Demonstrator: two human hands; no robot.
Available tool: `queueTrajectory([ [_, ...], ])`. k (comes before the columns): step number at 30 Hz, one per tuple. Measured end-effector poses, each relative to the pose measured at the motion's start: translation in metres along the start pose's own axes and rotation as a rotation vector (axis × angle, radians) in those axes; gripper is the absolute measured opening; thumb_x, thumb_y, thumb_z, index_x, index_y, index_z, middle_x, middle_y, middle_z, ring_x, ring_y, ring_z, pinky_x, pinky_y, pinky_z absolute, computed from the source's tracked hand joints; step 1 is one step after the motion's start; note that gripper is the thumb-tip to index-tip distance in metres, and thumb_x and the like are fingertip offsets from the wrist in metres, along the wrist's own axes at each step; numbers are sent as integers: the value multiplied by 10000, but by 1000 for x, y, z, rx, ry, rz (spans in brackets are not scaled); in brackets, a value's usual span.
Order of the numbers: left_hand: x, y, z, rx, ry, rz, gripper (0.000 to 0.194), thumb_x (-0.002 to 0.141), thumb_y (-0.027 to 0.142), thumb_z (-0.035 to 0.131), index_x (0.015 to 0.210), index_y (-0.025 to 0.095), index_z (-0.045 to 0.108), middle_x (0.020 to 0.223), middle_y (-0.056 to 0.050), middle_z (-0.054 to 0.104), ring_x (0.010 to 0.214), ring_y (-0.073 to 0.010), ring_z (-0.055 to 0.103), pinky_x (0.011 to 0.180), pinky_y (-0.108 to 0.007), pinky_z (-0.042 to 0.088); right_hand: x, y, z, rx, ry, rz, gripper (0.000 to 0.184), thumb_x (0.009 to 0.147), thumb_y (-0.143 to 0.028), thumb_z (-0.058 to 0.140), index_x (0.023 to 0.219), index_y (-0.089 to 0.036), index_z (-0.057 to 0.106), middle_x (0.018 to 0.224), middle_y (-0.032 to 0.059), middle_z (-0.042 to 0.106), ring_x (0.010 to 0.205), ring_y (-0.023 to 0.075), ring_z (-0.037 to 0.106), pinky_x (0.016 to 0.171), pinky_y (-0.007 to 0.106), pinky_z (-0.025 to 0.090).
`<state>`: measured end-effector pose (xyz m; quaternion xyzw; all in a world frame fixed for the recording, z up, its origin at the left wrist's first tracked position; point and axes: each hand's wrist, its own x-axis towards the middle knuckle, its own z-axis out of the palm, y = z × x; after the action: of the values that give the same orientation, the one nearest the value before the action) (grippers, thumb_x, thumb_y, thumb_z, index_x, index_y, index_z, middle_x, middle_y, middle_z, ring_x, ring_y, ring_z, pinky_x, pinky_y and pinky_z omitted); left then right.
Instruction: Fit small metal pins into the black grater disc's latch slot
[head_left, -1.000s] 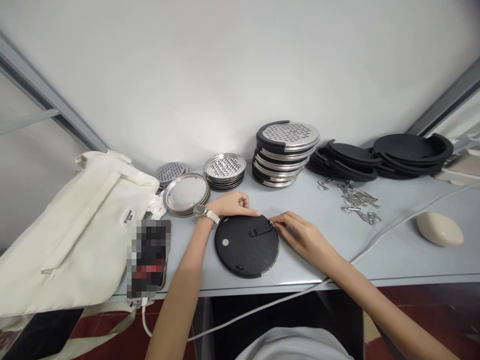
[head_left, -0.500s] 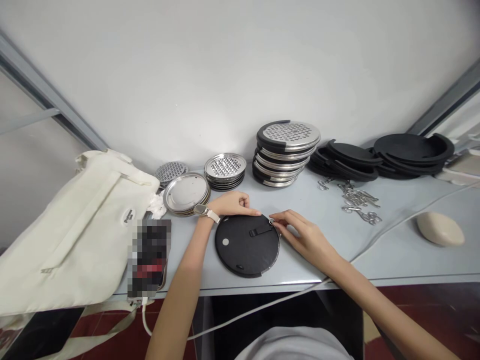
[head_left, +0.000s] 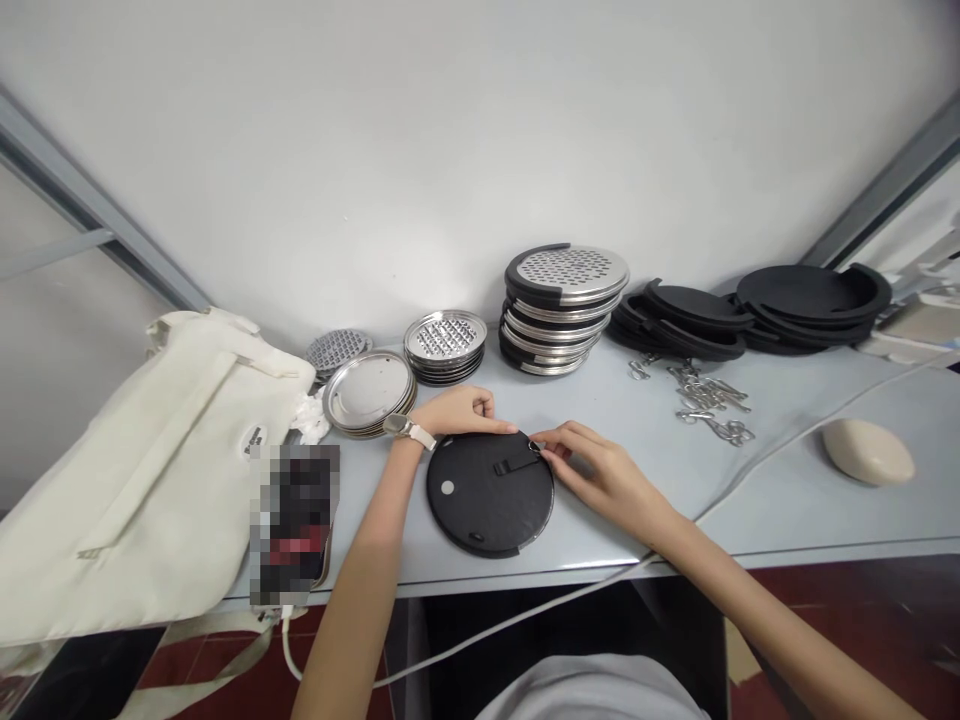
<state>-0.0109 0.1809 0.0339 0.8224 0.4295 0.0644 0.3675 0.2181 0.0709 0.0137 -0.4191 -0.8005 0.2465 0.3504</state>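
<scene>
A round black disc (head_left: 480, 512) lies flat near the front of the table. It bears a pale round spot, a small slot and a narrow black tab (head_left: 513, 464). My left hand (head_left: 469, 410), with a watch on its wrist, rests at the disc's far edge, thumb along the rim and fingers curled. At the disc's upper right edge, my right hand (head_left: 592, 465) pinches a small metal wire clip (head_left: 535, 447) between thumb and index finger, by the end of the tab. Part of the clip is hidden by the fingertips.
Behind stand stacked perforated metal grater discs (head_left: 446, 338), plain metal lids (head_left: 369, 390), a taller stack in black rims (head_left: 566, 310) and black trays (head_left: 814, 300). Loose wire clips (head_left: 709, 388) lie right, near a cream object (head_left: 868, 452). A white cable (head_left: 757, 468) crosses the table; a bag (head_left: 172, 450) sits left.
My right hand's fingertips have shifted slightly inward over the disc's edge, and the clip now shows above the disc. The left hand keeps its hold; the view has shifted a little.
</scene>
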Motion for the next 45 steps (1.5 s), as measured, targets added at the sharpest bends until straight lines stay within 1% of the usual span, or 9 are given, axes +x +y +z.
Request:
queueTrajectory([
  [3, 0, 0, 0, 3, 3, -3, 499, 665, 665, 689, 716, 177, 599, 653, 24, 538, 598, -114, 444, 533, -239, 301, -1, 0, 0, 6, -31, 29, 229, 970, -245, 475, 1148, -221, 616, 904, 64, 619, 807, 192, 627, 740, 322, 521],
  [6, -1, 2, 0, 4, 9, -5, 483, 667, 652, 696, 714, 180, 599, 653, 20, 541, 597, -116, 445, 531, -241, 298, -1, 0, -1, 12, -58, 43, 241, 972, -247, 464, 1160, -225, 614, 949, 72, 615, 804, 188, 630, 723, 314, 524],
  [12, -2, 5, 0, 6, 21, -14, 437, 680, 614, 709, 696, 193, 590, 647, 7, 543, 598, -130, 453, 529, -253, 294, -1, 1, 1, 3, -63, 14, 277, 978, -226, 444, 1214, -240, 589, 978, 73, 602, 844, 189, 633, 777, 324, 527],
  [21, -2, 4, 0, 7, 14, -26, 440, 673, 619, 712, 705, 197, 591, 653, 10, 542, 607, -131, 455, 529, -248, 294, -2, 5, 4, -57, -55, -34, 249, 984, -206, 425, 1188, -233, 566, 978, 82, 611, 873, 202, 644, 796, 340, 533],
  [28, -2, 4, 0, 11, 13, -27, 474, 662, 647, 697, 700, 189, 581, 652, 14, 539, 610, -127, 454, 526, -243, 293, -2, 7, 5, -65, -34, -43, 233, 983, -217, 431, 1172, -223, 566, 989, 93, 660, 904, 223, 661, 806, 363, 544],
  [37, -2, 5, -1, 13, 9, -23, 507, 656, 676, 687, 713, 181, 591, 643, 22, 531, 599, -120, 443, 524, -239, 297, -1, 3, 2, -98, -78, -29, 255, 977, -207, 435, 1183, -212, 586, 942, 86, 621, 875, 213, 652, 803, 359, 551],
  [45, -2, 4, 0, 20, 13, -17, 499, 662, 671, 681, 710, 182, 595, 654, 18, 539, 606, -123, 454, 543, -243, 315, -1, 3, 2, -96, -58, -47, 248, 975, -196, 433, 1170, -229, 582, 950, 87, 627, 895, 221, 651, 812, 372, 554],
])
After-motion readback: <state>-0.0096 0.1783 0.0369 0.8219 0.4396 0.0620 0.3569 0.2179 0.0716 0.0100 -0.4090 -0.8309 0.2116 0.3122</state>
